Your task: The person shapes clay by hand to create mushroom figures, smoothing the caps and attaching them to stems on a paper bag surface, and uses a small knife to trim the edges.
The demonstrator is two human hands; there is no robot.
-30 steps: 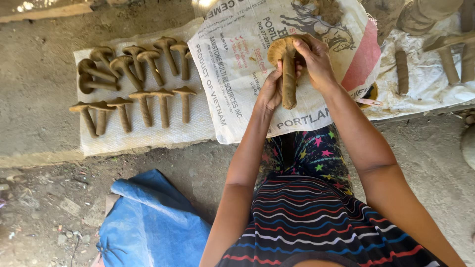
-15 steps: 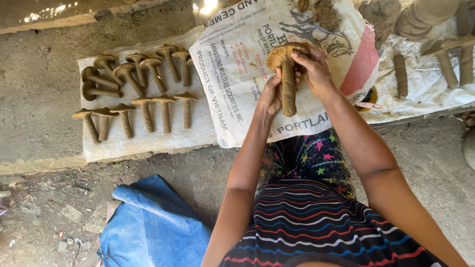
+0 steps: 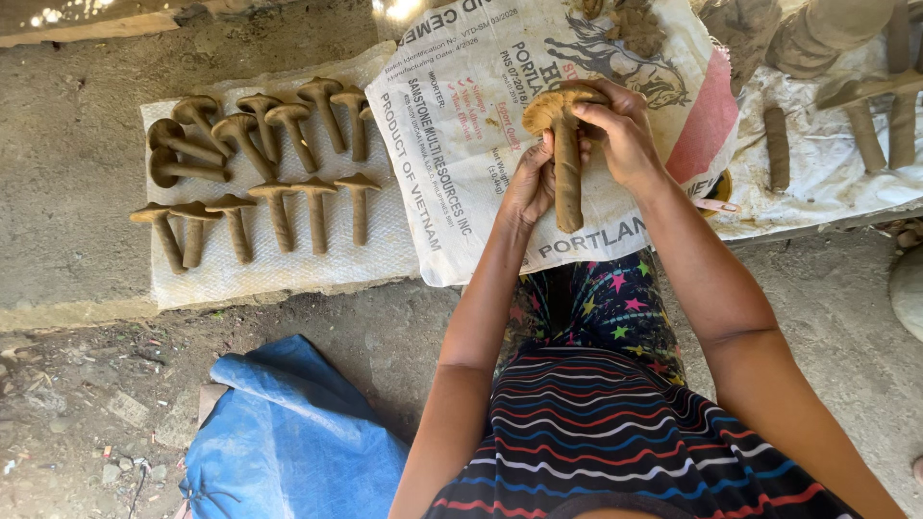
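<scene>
While you sit over the printed white sack [image 3: 461,144], both your hands are together on one mushroom-shaped clay piece [image 3: 565,163], held up in the air above that sack. Your left hand [image 3: 532,183] wraps the long stem from the side, fingers closed on it. Your right hand [image 3: 620,130] grips the flat cap end, thumb and fingertips pinching its rim. Stem points down toward your lap; cap sits at the top, tilted slightly left.

Left of the sack, a woven white mat [image 3: 288,269] carries the finished clay pieces [image 3: 279,207], same shape, lying in two loose rows, some touching at the caps. Right of your hands, a plain clay roll [image 3: 777,146] lies on a pale sheet [image 3: 817,183], with more clay shapes [image 3: 880,106] further right. A crumpled blue tarp [image 3: 288,442] lies on the dirt floor by your left elbow.
</scene>
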